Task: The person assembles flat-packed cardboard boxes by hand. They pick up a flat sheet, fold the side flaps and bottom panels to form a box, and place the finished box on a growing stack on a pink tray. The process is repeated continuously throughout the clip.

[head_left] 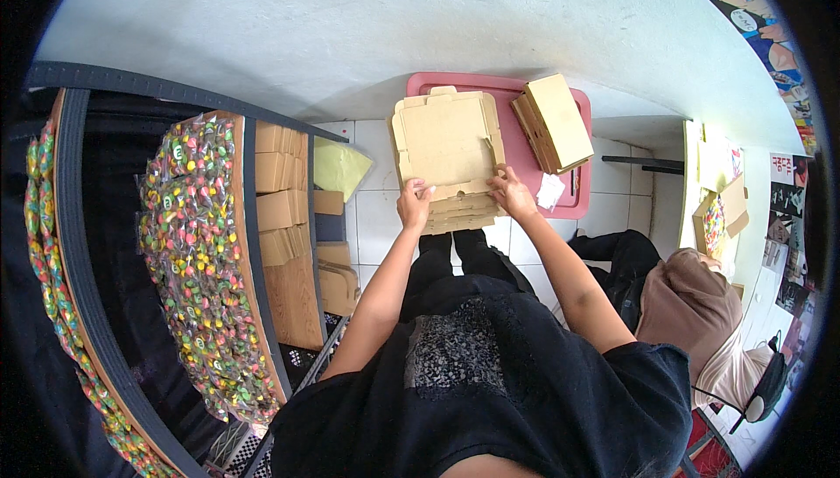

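An opened flat cardboard box (442, 138) lies in front of me, its inside facing up and its tabbed edge pointing away. More flat cardboard pieces (451, 215) are stacked under its near edge. My left hand (415, 205) is closed on the box's near left corner, thumb on top. At the near right corner my right hand (511, 194) pinches the folded front flap (462, 188). To the right, a small stack of closed cardboard boxes (560, 123) sits on a pink table (573, 205). A small white packet (549, 191) lies below that stack.
On the left, a dark metal rack (79, 154) holds bags of colourful wrapped sweets (192, 259) and folded cardboard (282, 189). A person in a brown top (687, 303) sits at right, near an open carton (724, 211). A wall (350, 31) rises behind the table.
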A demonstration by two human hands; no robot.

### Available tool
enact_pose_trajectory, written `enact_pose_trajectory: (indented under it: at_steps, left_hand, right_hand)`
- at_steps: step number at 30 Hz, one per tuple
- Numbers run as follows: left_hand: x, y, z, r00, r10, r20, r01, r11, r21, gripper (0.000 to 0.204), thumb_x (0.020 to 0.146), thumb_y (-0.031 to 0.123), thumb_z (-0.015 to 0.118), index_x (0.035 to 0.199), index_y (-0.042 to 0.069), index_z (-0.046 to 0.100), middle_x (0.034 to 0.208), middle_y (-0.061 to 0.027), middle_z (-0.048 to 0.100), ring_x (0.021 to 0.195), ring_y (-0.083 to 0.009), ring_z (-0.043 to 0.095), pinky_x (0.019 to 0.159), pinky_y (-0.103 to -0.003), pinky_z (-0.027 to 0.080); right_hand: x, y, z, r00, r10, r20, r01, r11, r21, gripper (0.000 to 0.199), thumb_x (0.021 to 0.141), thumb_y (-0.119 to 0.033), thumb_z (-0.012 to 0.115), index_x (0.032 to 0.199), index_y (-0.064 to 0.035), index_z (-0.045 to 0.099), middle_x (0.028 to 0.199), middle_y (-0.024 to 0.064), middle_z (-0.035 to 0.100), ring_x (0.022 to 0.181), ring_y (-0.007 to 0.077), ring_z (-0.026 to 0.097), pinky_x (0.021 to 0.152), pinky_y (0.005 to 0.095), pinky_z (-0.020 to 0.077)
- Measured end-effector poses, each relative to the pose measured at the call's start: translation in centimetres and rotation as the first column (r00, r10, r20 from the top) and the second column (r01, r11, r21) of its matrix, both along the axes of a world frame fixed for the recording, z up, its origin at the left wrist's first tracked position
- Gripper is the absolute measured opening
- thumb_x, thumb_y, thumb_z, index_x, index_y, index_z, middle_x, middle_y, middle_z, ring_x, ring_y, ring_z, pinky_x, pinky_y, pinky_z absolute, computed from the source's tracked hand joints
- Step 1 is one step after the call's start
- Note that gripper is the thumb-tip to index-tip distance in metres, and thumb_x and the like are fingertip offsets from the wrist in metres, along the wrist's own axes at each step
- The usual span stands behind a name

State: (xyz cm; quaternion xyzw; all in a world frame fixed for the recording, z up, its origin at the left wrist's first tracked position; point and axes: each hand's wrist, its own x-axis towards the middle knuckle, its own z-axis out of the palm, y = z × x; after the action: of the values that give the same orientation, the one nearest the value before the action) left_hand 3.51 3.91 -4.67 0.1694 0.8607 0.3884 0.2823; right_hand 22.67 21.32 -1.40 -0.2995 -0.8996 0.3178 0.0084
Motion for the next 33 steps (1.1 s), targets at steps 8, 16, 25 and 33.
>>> enact_pose_trajectory:
  at_steps: [8, 16, 25, 33]
  left_hand:
    - [-1.1, -3.2, 0.2, 0.939, -0.011, -0.345, 0.060, 0.989, 0.132, 0.016, 0.087, 0.005, 0.059, 0.103, 0.004, 0.060, 0.096, -0.0139, 0.065, 0.091, -0.0278, 0.064, 0.080, -0.038, 0.050]
    - [-1.1, -3.8, 0.4, 0.989, 0.139, -0.056, -0.129, 0.979, 0.157, 0.016, 0.083, 0.002, 0.063, 0.099, 0.006, 0.064, 0.089, -0.0079, 0.068, 0.081, -0.0160, 0.067, 0.072, -0.029, 0.053]
    - [-1.7, -2.9, 1.5, 0.992, -0.126, 0.023, 0.119, 0.974, 0.195, 0.021, 0.081, 0.008, 0.071, 0.100, 0.002, 0.065, 0.088, -0.0082, 0.070, 0.083, -0.0151, 0.068, 0.073, -0.028, 0.054]
    - [-3.3, -3.6, -0.7, 0.989, -0.097, 0.108, 0.081, 0.986, 0.145, 0.032, 0.092, 0.021, 0.061, 0.118, 0.004, 0.054, 0.095, -0.0123, 0.067, 0.084, -0.0201, 0.067, 0.072, -0.031, 0.054]
  right_hand:
    - [-0.2, 0.1, -0.1, 0.996, 0.047, 0.075, -0.050, 0.998, 0.047, 0.020, 0.085, -0.022, 0.063, 0.100, -0.0103, 0.067, 0.106, 0.0099, 0.063, 0.090, 0.0325, 0.064, 0.079, 0.0414, 0.0529]
    - [0.1, 0.5, -0.5, 0.974, 0.148, 0.173, -0.157, 0.987, 0.041, 0.021, 0.087, -0.026, 0.059, 0.100, -0.0124, 0.068, 0.100, 0.0114, 0.065, 0.088, 0.0316, 0.065, 0.078, 0.0426, 0.0529]
    - [0.0, 0.8, -0.8, 0.971, 0.195, 0.138, -0.200, 0.979, 0.023, 0.019, 0.084, -0.019, 0.061, 0.099, -0.0116, 0.068, 0.097, 0.0104, 0.064, 0.087, 0.0319, 0.064, 0.078, 0.0427, 0.0525]
    - [0.0, 1.1, -0.6, 0.983, 0.166, 0.079, -0.160, 0.984, -0.079, 0.015, 0.084, -0.015, 0.063, 0.096, -0.0093, 0.069, 0.098, 0.0108, 0.064, 0.091, 0.0337, 0.063, 0.079, 0.0420, 0.0515]
